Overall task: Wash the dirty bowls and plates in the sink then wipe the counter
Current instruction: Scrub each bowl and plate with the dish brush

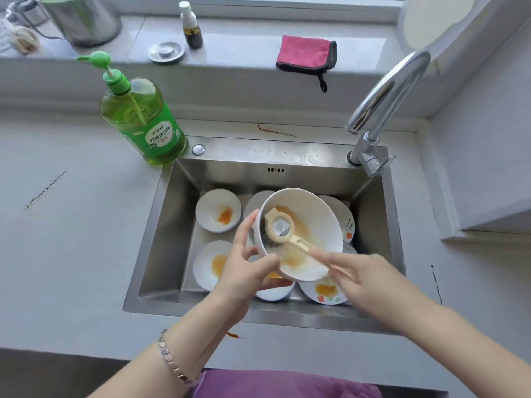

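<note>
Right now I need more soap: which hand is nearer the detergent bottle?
Left. The left hand, gripping the bowl, is below-right of the bottle; the right hand, holding the brush, lies farther right.

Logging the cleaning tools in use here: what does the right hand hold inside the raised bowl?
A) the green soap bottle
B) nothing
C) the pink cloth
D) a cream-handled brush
D: the right hand grips a cream-handled brush whose head lies inside the white bowl, which the left hand holds over the sink.
</note>
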